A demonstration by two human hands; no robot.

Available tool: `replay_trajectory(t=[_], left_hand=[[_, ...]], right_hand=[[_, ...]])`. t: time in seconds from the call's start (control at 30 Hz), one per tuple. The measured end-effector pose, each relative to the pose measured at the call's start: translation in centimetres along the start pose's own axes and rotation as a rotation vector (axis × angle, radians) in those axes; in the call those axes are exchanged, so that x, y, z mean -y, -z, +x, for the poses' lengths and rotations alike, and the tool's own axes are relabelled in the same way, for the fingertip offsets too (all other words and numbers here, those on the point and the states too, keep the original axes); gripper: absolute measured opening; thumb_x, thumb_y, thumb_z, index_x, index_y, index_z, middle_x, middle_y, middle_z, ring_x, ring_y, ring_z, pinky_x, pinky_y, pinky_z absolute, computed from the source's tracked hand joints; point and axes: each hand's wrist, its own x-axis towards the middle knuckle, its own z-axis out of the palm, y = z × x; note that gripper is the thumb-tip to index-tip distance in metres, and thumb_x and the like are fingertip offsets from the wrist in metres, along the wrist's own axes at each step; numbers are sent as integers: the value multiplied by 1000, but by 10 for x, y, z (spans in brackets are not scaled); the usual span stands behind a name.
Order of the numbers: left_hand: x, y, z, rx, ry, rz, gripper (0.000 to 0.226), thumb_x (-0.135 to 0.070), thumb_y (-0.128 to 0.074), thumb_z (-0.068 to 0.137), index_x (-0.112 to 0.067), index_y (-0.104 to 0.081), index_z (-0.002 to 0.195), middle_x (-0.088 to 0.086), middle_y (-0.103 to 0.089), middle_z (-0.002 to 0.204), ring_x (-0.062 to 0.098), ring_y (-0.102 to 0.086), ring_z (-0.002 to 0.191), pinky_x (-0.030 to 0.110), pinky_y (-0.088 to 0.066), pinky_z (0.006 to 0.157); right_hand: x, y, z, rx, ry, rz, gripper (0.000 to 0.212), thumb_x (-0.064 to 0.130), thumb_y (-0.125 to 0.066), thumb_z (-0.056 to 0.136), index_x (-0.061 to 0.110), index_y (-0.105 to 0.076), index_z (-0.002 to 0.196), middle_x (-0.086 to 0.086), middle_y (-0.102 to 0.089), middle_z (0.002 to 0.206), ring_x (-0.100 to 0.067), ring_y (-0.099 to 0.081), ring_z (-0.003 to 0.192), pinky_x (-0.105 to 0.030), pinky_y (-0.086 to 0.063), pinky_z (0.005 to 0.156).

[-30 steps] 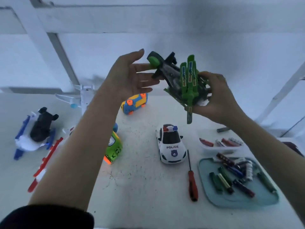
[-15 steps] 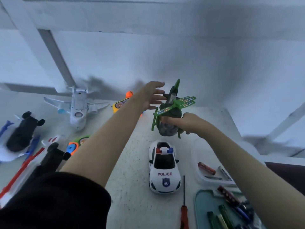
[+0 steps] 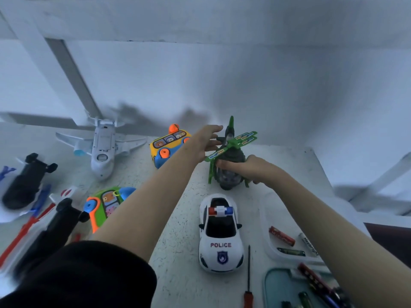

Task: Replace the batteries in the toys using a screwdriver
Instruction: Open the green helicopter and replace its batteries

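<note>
We see the green toy helicopter [image 3: 231,155] at the far end of the white surface [image 3: 178,274], just beyond the police car [image 3: 220,236], nose towards us and tail pointing at the wall. Its skids seem to rest on the surface, though the view is too soft there to be sure. Our right hand [image 3: 242,168] grips its dark body from the right side, fingers curled round it under the green rotor blades. Our left hand [image 3: 205,144] is spread open beside the rotor and tail, fingers straight; we cannot tell whether the fingertips touch the toy.

The red-handled screwdriver [image 3: 248,283] lies just right of the police car, tip pointing away from us. Right of it, a white tray [image 3: 265,238] holds a few batteries [image 3: 282,236], and a teal tray [image 3: 274,285] nearer us holds more.

To the left lie a white aeroplane [image 3: 103,147], a yellow bus [image 3: 168,144], a green bus [image 3: 106,203] and two black-bodied toys [image 3: 24,181] at the edge.
</note>
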Motion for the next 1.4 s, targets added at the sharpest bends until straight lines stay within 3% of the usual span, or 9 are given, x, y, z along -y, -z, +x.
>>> replay_trajectory(t=[0.13,0.23,0.4,0.53,0.73,0.83,0.97,1.13,1.4], left_hand=[[1,0,-12,-8,58,30,29,-30,-54,97,-9,-51,117,5,-58,101,13,-55,81,24,-50,61],[4,-1,-20,-24,89,97,40,-37,-53,97,-14,-50,130,11,-49,137,22,-47,120,35,-38,90],[3,6,-49,-121,-98,189,48,-31,-47,102,-9,-40,144,9,-37,150,25,-35,136,38,-32,103],[21,23,-87,-207,-228,260,45,-27,-57,97,-14,-45,138,5,-48,134,20,-47,116,36,-41,98],[77,54,-134,108,-125,382,57,-16,-78,79,-19,-50,129,1,-57,123,14,-55,108,21,-46,81],[104,60,-139,262,-73,514,98,-17,-86,69,-24,-31,150,-9,-43,144,8,-40,130,18,-37,96],[118,60,-146,308,-92,499,102,-5,-81,74,-24,-21,153,-21,-42,139,-6,-41,122,-3,-35,80],[118,66,-150,349,-103,582,103,-8,-82,74,-25,-19,154,-11,-29,156,-2,-28,133,17,-25,104],[120,69,-154,338,-162,637,103,-18,-80,78,-26,-14,156,-12,-24,158,1,-27,134,18,-25,102]], right_hand=[[2,-3,-2,-33,4,-75,77,80,-50,70,9,-49,102,-2,-51,76,-13,-51,67,-24,-44,58],[-1,-5,-7,-107,4,-218,97,92,-36,60,8,-48,107,-1,-57,74,-17,-58,74,-34,-51,78],[0,3,-37,-336,125,-486,59,69,-46,85,12,-44,96,3,-50,76,-19,-55,80,-33,-40,70],[3,-2,-57,-124,191,-445,46,63,-48,87,19,-48,73,1,-53,76,-14,-50,69,-29,-41,62],[-1,-21,-72,40,272,-722,75,78,-45,79,24,-47,131,3,-59,122,-20,-53,112,-35,-35,90],[-2,-27,-75,47,287,-682,68,68,-57,78,26,-48,131,3,-58,125,-19,-52,114,-35,-32,93],[-4,-33,-79,10,280,-670,67,65,-60,77,26,-48,129,4,-58,122,-18,-52,111,-34,-31,90],[-11,-41,-89,-17,264,-633,70,66,-60,77,26,-45,133,4,-56,127,-17,-51,115,-34,-31,93],[-14,-47,-101,-43,225,-557,75,64,-61,78,27,-40,139,4,-51,136,-18,-49,120,-34,-36,99]])
